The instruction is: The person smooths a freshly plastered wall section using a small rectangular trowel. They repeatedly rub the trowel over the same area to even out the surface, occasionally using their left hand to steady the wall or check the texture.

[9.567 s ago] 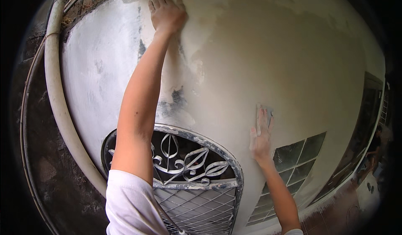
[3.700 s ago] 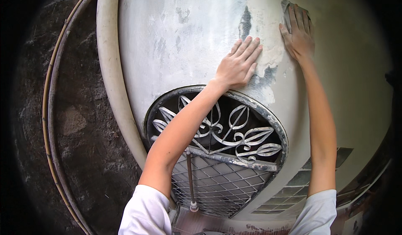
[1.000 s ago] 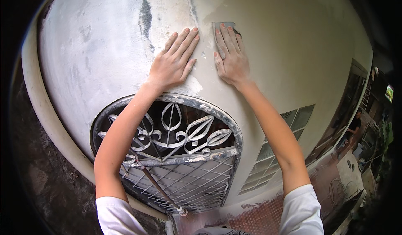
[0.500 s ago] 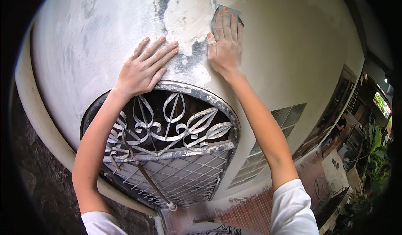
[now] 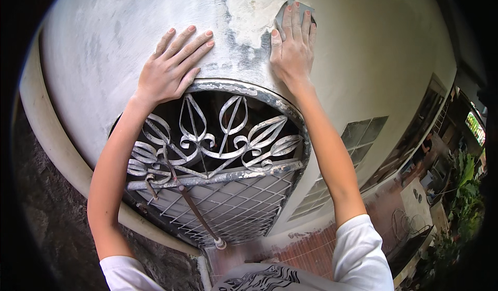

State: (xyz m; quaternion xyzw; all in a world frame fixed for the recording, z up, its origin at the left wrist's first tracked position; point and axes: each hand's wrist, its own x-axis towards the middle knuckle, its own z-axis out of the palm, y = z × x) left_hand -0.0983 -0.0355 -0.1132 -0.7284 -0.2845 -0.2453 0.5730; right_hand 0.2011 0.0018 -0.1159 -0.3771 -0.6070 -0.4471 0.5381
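Note:
My right hand [image 5: 293,55] presses a grey sheet of sandpaper [image 5: 280,18] flat against a curved, pale wall [image 5: 378,52], its fingers stretched upward over the sheet. Just left of it lies a rough, off-white patch [image 5: 248,16] edged with dark grey streaks. My left hand [image 5: 168,70] rests on the wall with fingers spread and nothing held, above the arched rim of a metal-framed opening. Pale dust covers both hands.
Below my hands is a weathered metal grille [image 5: 207,158] with scrollwork and diamond lattice. A thin brown rod [image 5: 194,210] slants down in front of it. A louvred window [image 5: 358,135], reddish floor tiles [image 5: 311,257] and green plants [image 5: 464,187] are to the right.
The view has shifted, so wall and grille appear higher and farther right. My left hand has slid left along the wall. My right hand with the sandpaper has moved slightly, staying beside the patch.

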